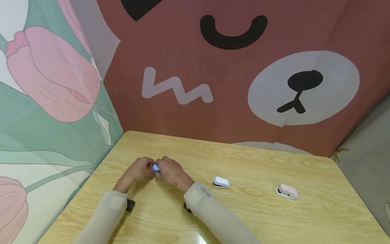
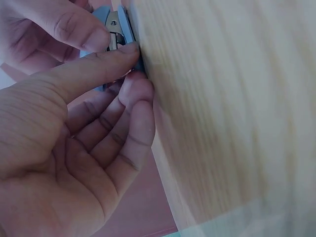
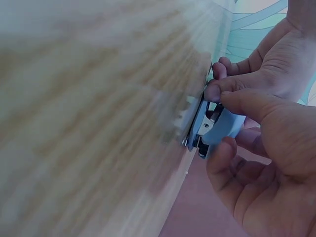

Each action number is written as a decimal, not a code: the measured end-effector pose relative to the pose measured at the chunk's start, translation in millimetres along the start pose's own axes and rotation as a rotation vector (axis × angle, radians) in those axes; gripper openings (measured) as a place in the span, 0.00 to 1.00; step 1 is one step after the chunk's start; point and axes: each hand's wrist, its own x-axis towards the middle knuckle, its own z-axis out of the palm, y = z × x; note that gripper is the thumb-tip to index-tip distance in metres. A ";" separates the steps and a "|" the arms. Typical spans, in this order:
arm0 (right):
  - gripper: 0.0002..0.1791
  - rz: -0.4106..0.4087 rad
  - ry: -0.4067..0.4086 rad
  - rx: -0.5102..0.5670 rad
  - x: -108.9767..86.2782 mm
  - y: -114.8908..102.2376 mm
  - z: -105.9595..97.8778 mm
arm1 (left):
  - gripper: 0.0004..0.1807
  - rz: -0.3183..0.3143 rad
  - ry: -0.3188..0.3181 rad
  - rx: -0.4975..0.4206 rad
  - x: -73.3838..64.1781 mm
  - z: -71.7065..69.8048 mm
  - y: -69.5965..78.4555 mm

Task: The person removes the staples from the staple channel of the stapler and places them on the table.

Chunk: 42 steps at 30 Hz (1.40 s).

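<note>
Both hands meet over a small blue stapler (image 1: 156, 168) low over the table's left part. My right hand (image 1: 171, 170) grips its body between thumb and fingers. In the right wrist view the blue stapler (image 3: 222, 129) is on its side, its metal inner parts showing between the two blue halves. My left hand (image 1: 141, 170) pinches one end of it with the thumb and a finger; in the left wrist view this left hand (image 2: 84, 143) has its other fingers curled below. The fingertips hide part of that end.
A white stapler (image 1: 221, 182) lies on the wooden table (image 1: 250, 220) to the right of the hands. Farther right is a pink and white stapler (image 1: 287, 191). A printed bear backdrop (image 1: 182, 118) stands behind the table, and a flower-print one (image 1: 51, 78) at its left.
</note>
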 end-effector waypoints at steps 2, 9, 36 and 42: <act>0.11 -0.015 -0.011 -0.022 2.6 -0.8 0.7 | 0.06 -0.009 0.006 0.000 -0.4 0.2 -1.8; 0.13 -0.066 -0.040 -0.143 8.8 -0.9 -0.4 | 0.11 0.014 -0.008 0.006 0.8 -0.9 0.6; 0.17 -0.049 -0.108 -0.086 9.5 5.9 -3.7 | 0.09 -0.021 -0.054 -0.056 4.8 -1.5 -1.0; 0.15 -0.031 -0.093 0.054 6.2 11.9 -5.3 | 0.10 0.010 -0.053 -0.060 5.1 -2.8 0.8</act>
